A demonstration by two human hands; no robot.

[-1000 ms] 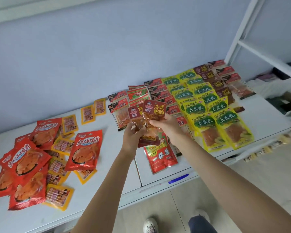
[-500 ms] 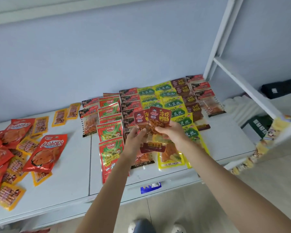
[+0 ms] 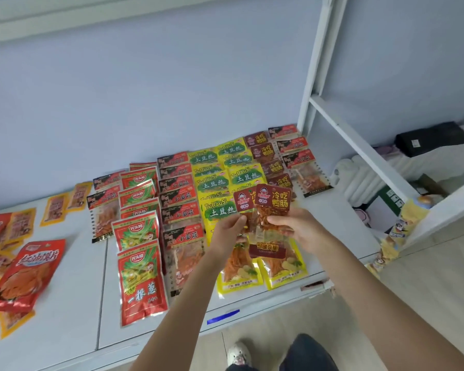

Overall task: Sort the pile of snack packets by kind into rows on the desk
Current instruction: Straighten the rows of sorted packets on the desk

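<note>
- Two dark red packets are held up above the near right part of the white worktop [image 3: 73,303], over the yellow row.
- The rear dark red packet [image 3: 242,201] is pinched at its edge by the left hand [image 3: 229,231], fingers curled.
- The front dark red packet [image 3: 272,207] is gripped by the right hand [image 3: 296,227], fingers curled round its clear middle; it overlaps the rear one.
- Sorted rows are laid out on the worktop, running from the near edge to the wall: red-and-green packets [image 3: 141,279], black-and-red packets [image 3: 184,238], yellow packets [image 3: 214,183], a dark red row [image 3: 265,153] and a further black-and-red row [image 3: 298,162] at far right.
- The unsorted pile [image 3: 14,266] is seen at left: large red packets and small orange ones, overlapping.
- A few small orange packets [image 3: 65,202] are lined up near the wall, between pile and rows.
- A white frame post [image 3: 316,62] stands just beside the right end of the worktop.
- A blue strip [image 3: 223,316] is stuck on the front edge of the worktop.
</note>
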